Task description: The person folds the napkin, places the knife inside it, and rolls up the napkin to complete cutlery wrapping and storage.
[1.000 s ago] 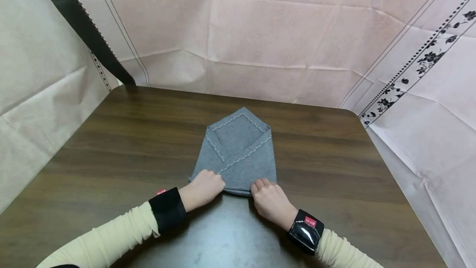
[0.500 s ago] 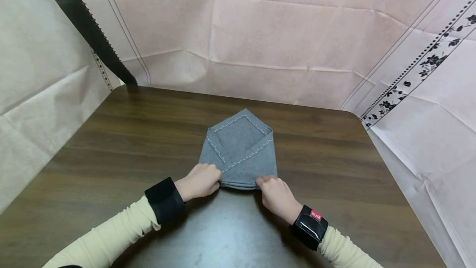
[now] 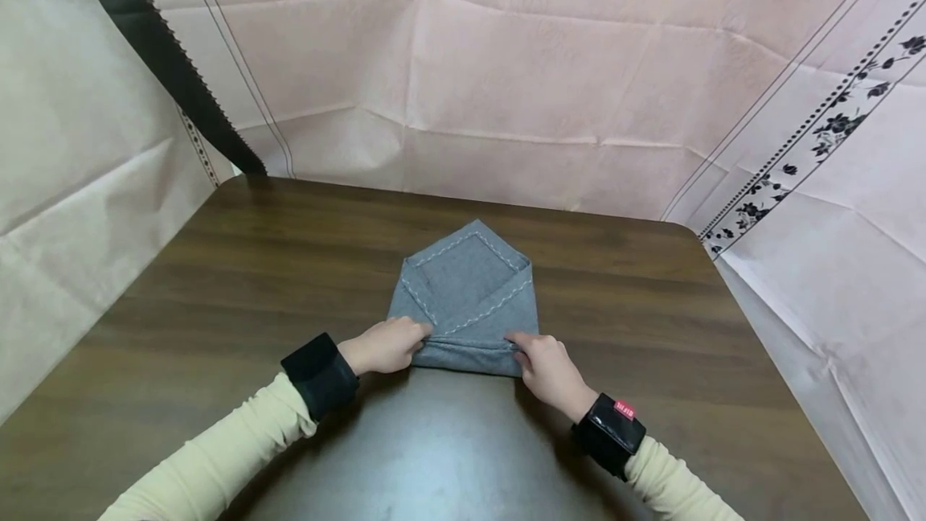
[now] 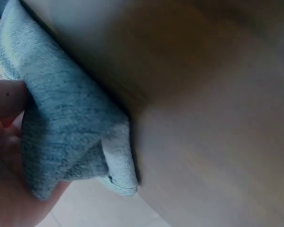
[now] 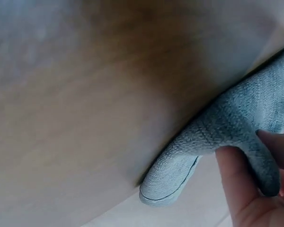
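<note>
A grey cloth [image 3: 470,280] with wavy white stitching lies folded on the table, its far end coming to a point. My left hand [image 3: 387,344] grips the left side of its near edge and my right hand [image 3: 553,372] the right side. Between them the near part is turned up into a fold that lies over the rest. The left wrist view shows the thumb [image 4: 9,99] against the raised cloth [image 4: 61,118]. Seen from the right wrist, a flap of the cloth [image 5: 227,123] is pinched between thumb and fingers; its layered corner hangs lower, beside the table surface.
The dark wooden table [image 3: 304,239] has rounded far corners. Pale creased sheeting [image 3: 521,71] stands behind it and along both sides, with a black strip [image 3: 166,55] at the left and a floral band [image 3: 832,127] at the right.
Both hands have moved a little away from me with the cloth's near edge, which is now folded up and over. The left hand's fingers look more stretched out than before.
</note>
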`<state>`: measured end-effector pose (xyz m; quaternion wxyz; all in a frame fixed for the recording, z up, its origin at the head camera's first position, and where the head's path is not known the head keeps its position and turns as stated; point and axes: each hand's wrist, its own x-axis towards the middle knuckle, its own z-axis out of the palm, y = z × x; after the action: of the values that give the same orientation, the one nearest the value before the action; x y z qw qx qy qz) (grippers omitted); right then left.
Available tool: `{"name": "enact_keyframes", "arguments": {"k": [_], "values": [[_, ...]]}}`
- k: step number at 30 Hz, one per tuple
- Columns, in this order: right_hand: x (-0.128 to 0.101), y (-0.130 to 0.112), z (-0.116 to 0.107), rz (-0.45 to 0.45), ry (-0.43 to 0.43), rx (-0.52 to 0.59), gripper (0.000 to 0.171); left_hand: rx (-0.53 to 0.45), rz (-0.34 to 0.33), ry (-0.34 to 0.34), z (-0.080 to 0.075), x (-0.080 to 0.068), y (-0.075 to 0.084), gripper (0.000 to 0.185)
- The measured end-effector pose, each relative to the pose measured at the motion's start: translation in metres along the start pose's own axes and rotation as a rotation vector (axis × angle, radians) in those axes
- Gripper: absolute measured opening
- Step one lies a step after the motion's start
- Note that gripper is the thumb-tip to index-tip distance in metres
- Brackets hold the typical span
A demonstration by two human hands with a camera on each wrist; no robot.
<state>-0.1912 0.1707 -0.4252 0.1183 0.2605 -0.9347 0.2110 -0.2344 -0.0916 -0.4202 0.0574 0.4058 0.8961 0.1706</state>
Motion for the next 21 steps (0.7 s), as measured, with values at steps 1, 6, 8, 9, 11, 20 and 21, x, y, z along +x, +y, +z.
{"name": "enact_keyframes", "arguments": {"k": [1, 6, 8, 9, 11, 20, 21], "values": [[0.001, 0.001, 0.0, 0.006, 0.004, 0.003, 0.024, 0.008, 0.002, 0.005, 0.0, 0.001, -0.001, 0.011], [0.004, 0.002, 0.0, 0.047, 0.025, 0.012, 0.021, 0.043, 0.007, 0.022, 0.001, 0.004, -0.003, 0.009], [0.006, 0.001, 0.0, 0.068, 0.026, 0.01, 0.02, 0.067, 0.001, 0.026, 0.002, 0.004, -0.003, 0.007], [0.007, 0.001, 0.0, 0.08, 0.022, 0.013, 0.02, 0.081, -0.004, 0.027, 0.002, 0.003, -0.002, 0.006], [0.008, 0.0, 0.001, 0.097, 0.014, 0.012, 0.02, 0.123, -0.015, 0.036, 0.003, 0.003, 0.0, 0.004], [0.01, -0.005, 0.003, 0.078, 0.004, -0.128, 0.015, 0.318, -0.038, 0.103, 0.007, 0.003, 0.009, 0.012], [0.01, -0.006, 0.004, 0.055, 0.017, -0.172, 0.015, 0.337, -0.039, 0.108, 0.008, 0.003, 0.01, 0.013]]}}
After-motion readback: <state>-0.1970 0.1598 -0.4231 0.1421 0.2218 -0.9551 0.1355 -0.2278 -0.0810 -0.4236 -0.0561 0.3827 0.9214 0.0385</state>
